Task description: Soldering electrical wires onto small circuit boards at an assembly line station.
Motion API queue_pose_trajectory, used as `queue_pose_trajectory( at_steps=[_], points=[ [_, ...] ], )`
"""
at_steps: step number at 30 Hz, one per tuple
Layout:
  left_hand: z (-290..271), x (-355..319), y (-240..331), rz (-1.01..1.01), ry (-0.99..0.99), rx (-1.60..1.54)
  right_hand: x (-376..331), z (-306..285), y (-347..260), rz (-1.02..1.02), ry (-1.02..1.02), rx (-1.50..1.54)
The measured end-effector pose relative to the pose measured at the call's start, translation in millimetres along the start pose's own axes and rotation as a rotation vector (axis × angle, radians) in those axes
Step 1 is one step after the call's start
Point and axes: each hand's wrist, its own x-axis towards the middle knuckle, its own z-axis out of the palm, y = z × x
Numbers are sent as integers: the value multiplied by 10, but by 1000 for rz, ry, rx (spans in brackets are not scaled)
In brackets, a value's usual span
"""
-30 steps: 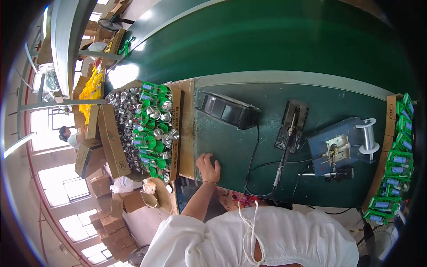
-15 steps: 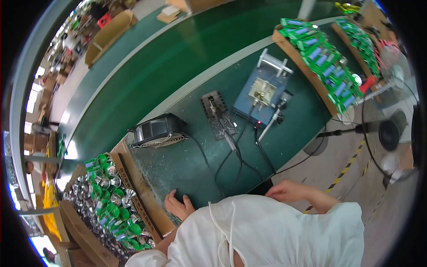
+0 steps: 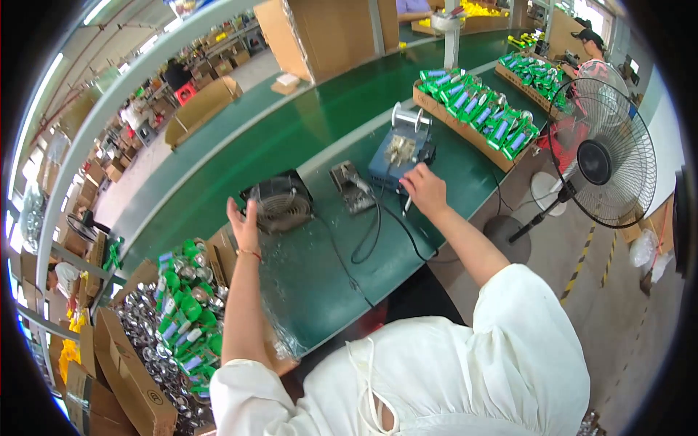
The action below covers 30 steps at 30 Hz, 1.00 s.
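Several cartons, green parts inside; hand (by machine)

Glossy and smooth, the green workbench throws a soft sheen back at us in the room, beneath a box fan with a metal-looking grille and a pale, smooth metal rod. Mirror-bright silvery cups pile beside matt brown cardboard; the white blouse is soft, creased cloth.

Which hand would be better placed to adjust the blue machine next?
Probably the right hand: it is at the near side of the blue machine. The left hand is farther off, beside the black box-shaped fan, with a dark stand between that hand and the machine.
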Motion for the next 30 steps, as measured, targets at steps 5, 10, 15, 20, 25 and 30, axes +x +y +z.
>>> queue_pose_trajectory(
  at_steps=[5,10,15,20,25,30],
  points=[
    [169,9,-201,-190,5,-231,-7,-77,95,-147,-40,-98],
    [354,187,-234,-157,4,-419,241,-28,155,-207,-37,-63],
    [660,306,-540,-127,52,-346,325,286,228,-178,7,-32],
    [1263,294,-428,-131,48,-375,415,409,386,-74,90,-24],
    [1579,328,-447,-191,11,-424,575,499,759,-61,53,-91],
    [1831,430,-457,-219,-26,-432,652,528,956,-87,38,-90]
  ],
)
